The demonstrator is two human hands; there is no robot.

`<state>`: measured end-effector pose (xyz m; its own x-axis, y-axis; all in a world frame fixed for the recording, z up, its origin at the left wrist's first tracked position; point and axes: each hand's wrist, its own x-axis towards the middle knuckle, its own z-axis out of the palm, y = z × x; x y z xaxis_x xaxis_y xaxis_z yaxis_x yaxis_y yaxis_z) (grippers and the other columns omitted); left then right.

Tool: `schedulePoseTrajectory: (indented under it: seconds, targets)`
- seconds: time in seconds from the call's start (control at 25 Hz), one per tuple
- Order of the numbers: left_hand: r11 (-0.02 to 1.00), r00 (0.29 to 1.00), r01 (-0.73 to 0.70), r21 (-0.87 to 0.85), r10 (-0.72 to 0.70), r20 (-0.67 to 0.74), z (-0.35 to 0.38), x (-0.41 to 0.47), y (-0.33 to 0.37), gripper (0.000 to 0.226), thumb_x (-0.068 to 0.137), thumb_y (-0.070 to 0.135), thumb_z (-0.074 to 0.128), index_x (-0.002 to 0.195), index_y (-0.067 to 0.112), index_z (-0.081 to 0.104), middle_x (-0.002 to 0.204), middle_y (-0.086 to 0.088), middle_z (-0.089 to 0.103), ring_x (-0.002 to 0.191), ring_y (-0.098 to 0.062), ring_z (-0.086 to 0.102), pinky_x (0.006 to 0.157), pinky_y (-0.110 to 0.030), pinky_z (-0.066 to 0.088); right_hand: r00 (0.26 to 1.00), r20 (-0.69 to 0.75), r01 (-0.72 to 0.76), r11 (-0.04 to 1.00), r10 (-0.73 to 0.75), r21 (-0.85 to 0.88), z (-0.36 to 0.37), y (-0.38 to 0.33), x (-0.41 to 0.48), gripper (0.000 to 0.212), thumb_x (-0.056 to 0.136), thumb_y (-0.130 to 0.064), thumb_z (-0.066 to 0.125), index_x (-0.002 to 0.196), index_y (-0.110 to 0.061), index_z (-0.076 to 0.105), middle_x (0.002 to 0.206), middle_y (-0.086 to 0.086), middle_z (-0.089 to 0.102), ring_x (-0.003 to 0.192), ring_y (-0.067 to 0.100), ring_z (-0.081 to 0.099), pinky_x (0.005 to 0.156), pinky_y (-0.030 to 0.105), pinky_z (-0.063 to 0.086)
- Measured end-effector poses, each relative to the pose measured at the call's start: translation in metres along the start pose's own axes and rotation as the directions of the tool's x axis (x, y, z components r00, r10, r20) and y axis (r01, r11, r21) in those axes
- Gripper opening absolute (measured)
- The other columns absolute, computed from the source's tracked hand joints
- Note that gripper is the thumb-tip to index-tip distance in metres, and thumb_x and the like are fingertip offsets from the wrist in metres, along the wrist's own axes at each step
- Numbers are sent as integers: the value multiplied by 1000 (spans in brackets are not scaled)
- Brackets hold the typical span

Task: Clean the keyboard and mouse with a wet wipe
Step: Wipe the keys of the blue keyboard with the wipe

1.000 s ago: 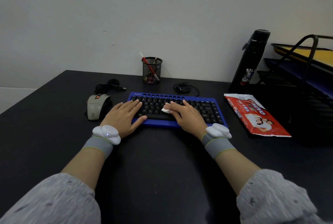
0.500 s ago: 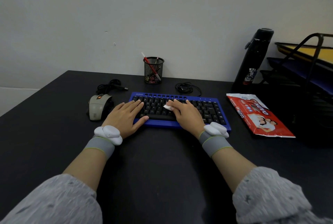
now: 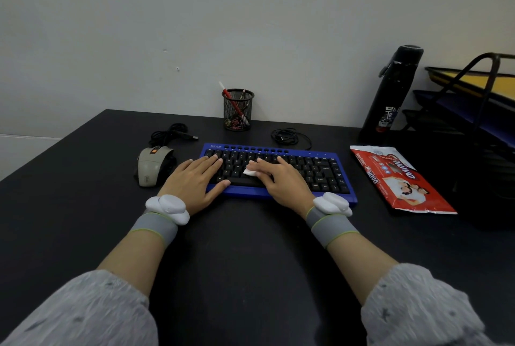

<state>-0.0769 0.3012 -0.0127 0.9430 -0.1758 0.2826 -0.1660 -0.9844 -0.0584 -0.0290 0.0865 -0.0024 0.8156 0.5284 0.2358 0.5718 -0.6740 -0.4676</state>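
Note:
A blue keyboard (image 3: 320, 170) with black keys lies on the black desk. My left hand (image 3: 195, 181) rests flat on its left end, fingers straight, thumb at the front edge. My right hand (image 3: 278, 178) presses a small white wet wipe (image 3: 250, 172) onto the keys near the middle, fingers laid over it. Only a corner of the wipe shows beside the fingers. A grey mouse (image 3: 152, 166) sits to the left of the keyboard, apart from both hands.
A red wet-wipe pack (image 3: 401, 181) lies right of the keyboard. Behind stand a mesh pen cup (image 3: 237, 110), a black bottle (image 3: 391, 94) and stacked paper trays (image 3: 473, 100). Coiled cables (image 3: 287, 135) lie behind the keyboard and mouse.
My right hand has slid the wipe slightly back and forth over the middle keys. My left hand has stayed on the keyboard's left end.

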Motion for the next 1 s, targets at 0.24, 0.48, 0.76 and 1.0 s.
schedulePoseTrajectory:
  seconds: [0.24, 0.48, 0.76, 1.0]
  targets:
    - [1000, 1000, 25, -17, -25, -3, 1, -1, -1, 65, 95, 57, 27, 149, 21, 22, 157, 4, 21, 144, -12, 20, 116, -30, 12, 997, -71, -16, 996, 22, 82, -2, -4, 11, 32, 99, -18, 42, 126, -23, 58, 136, -3, 55, 134, 11, 42, 119, 31, 14]
    - [991, 996, 87, -107, -87, 0, 3, 1, -4, 66, 94, 56, 29, 149, 22, 19, 158, 5, 16, 145, -11, 15, 117, -29, 9, 965, -239, -111, 994, 109, 4, 6, -7, 24, 34, 100, -18, 37, 129, -20, 54, 141, -2, 51, 136, 16, 39, 118, 35, 15]
    - [926, 985, 170, -336, -164, 48, 6, 3, -5, 70, 92, 55, 38, 150, 19, 18, 158, 4, 13, 146, -12, 9, 117, -28, 9, 939, -229, -295, 945, 258, -142, 14, -11, 40, 38, 99, -13, 35, 134, -17, 50, 141, 8, 50, 132, 26, 44, 116, 38, 18]
    - [894, 979, 203, -399, -175, 106, 9, 3, -7, 77, 90, 59, 38, 151, 21, 10, 159, 8, 4, 146, -7, 1, 115, -28, 15, 966, -120, -250, 943, 228, -221, 18, -15, 54, 39, 99, -15, 33, 136, -19, 47, 142, 7, 49, 133, 24, 43, 117, 40, 14]
